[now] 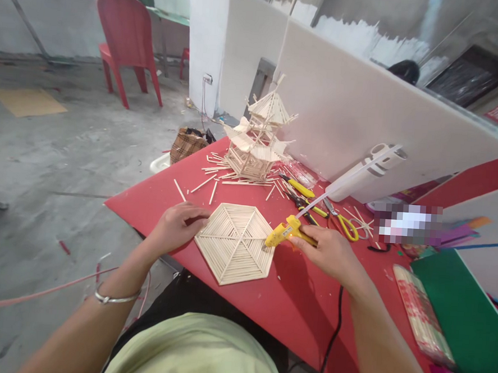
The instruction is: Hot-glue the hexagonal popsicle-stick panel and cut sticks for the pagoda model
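A hexagonal panel (pixel 239 245) of thin pale wooden sticks lies on the red tabletop, with spokes crossing at its middle. My left hand (pixel 179 227) is at the panel's left corner, fingers bent and pinching its edge. In my right hand (pixel 325 250) is a yellow glue gun (pixel 288 229), gripped by its handle. A long whitish glue stick (pixel 324 195) sticks out from the back of the gun. The nozzle points down at the panel's right edge; whether it touches cannot be made out.
Behind the panel stands a pagoda model (pixel 260 136) of sticks, with loose sticks around it. Yellow-handled pliers (pixel 298 187) and scissors (pixel 348 226) lie to its right. A stick pack (pixel 422 312) and green board (pixel 460 312) are at far right. A black cord (pixel 333 338) hangs over the front edge.
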### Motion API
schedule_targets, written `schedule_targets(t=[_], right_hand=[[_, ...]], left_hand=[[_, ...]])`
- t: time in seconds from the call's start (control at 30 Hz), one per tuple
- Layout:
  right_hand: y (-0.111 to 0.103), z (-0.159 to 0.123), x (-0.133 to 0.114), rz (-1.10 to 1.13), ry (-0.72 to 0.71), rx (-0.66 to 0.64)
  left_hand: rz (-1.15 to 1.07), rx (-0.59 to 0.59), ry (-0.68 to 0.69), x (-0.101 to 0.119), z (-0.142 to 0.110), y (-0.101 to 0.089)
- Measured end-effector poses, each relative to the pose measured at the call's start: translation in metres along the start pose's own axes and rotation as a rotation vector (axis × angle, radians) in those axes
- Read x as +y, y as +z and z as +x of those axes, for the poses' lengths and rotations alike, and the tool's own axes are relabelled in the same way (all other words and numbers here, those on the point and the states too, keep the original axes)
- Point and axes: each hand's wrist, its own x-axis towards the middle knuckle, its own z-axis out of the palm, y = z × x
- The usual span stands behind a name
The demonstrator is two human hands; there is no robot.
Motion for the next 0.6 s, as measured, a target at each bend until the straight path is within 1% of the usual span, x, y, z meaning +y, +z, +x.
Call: schedule_targets(t=[0.23,0.37,0.43,0.6], right_hand=[[0.0016,-0.0007,0.0005,0.119,-0.071,-0.111],[0.0030,0.0031,-0.0023,0.093,-0.012,-0.034],[0.0028,0.0038,-0.0022,0.084,0.019,-0.020],[0.0022,-0.0003,0.0043,0.137,-0.033,-0.153]], left_hand=[[-0.004,0.005,0.008,-0.0008,0.0003,0.0005],[0.010,0.004,0.006,-0.0003,0.0004,0.0002],[0.004,0.016,0.007,-0.0005,0.0003,0.0004],[-0.009,0.023,0.008,-0.0009,0.0000,0.0006]])
